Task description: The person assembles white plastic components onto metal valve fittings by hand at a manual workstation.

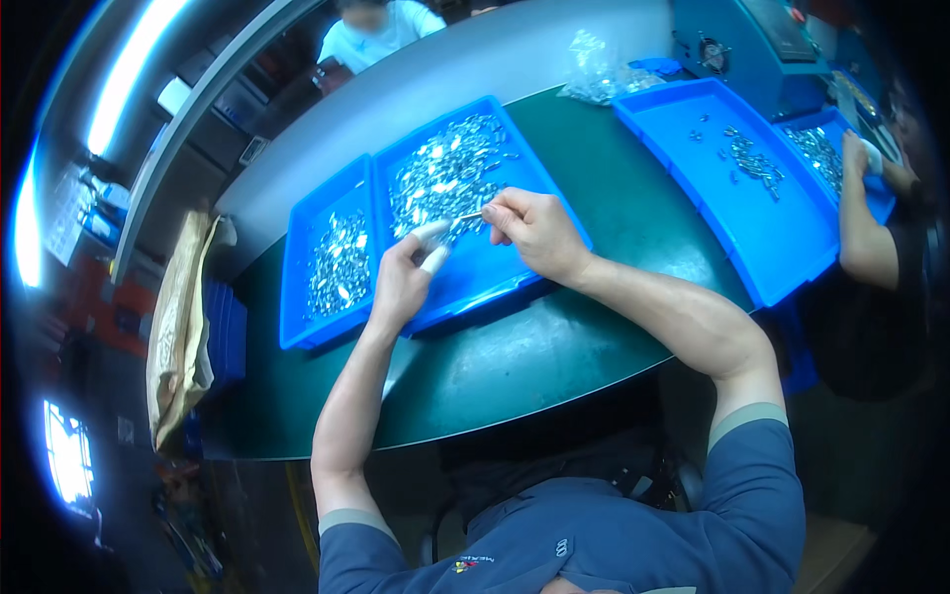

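Observation:
Over the larger blue tray [515, 282], my two hands meet near its front half. My right hand [542, 236] is closed around a thin metal rod-like tool [471, 216], its tip pointing left toward my other hand. My left hand [404, 282] wears white covers on its thumb and forefinger. Those fingertips pinch at the tool's tip, but what sits between them is too small and blurred to name. Beneath the hands, many small shiny metal parts [445, 168] lie heaped in the tray.
A narrower blue tray [297, 287] of similar parts adjoins on the left. On the right is another blue tray [782, 252] with a few parts; beyond it, a co-worker's arm [866, 223] reaches over a smaller tray. Clear plastic bags [599, 79] lie at the back. A brown paper sack [178, 327] stands left.

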The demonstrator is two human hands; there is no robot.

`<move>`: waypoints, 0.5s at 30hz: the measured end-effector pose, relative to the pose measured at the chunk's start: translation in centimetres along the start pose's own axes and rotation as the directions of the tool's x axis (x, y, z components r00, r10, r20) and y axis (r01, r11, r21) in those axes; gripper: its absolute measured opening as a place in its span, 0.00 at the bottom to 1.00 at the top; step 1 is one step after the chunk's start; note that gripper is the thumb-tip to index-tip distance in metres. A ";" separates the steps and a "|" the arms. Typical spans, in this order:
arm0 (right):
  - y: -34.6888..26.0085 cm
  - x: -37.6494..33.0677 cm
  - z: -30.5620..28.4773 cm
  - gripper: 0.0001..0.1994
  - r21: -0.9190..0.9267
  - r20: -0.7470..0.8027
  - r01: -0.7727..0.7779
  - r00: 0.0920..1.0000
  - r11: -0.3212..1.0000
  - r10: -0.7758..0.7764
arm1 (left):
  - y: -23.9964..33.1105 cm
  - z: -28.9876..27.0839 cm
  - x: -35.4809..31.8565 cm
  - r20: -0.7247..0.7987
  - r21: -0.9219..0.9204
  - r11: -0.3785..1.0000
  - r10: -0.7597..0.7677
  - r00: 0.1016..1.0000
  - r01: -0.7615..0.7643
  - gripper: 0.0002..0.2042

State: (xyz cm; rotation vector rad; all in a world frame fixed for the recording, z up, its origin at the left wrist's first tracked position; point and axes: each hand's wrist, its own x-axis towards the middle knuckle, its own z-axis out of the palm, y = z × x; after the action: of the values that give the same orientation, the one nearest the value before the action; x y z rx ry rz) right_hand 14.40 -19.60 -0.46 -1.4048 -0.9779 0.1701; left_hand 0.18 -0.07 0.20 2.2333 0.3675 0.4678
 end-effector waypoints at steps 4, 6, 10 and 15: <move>-1.1 -0.4 -0.1 0.15 -0.107 0.031 0.013 0.999 0.994 -0.009 | 0.9 1.6 0.7 0.021 -0.535 0.841 -0.082 0.996 0.080 0.14; -1.1 -0.4 -0.1 0.14 -0.135 0.046 -0.003 0.999 0.991 0.009 | 0.5 1.7 0.7 0.025 -0.608 0.788 -0.106 0.994 0.100 0.12; -0.6 -0.3 0.1 0.13 -0.129 0.062 -0.012 0.998 0.992 0.021 | 0.7 1.9 0.4 0.045 -0.729 0.668 -0.168 0.985 0.148 0.11; -1.0 -0.4 -0.2 0.12 -0.192 0.067 -0.046 0.996 0.980 0.060 | 0.6 1.7 0.3 0.100 -0.745 0.648 -0.124 0.987 0.157 0.11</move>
State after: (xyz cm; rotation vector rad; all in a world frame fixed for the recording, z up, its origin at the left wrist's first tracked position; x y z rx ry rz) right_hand 13.87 -20.23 0.30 -1.6106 -1.0384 0.1723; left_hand 1.27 -1.49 -0.31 1.3743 0.2543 0.3924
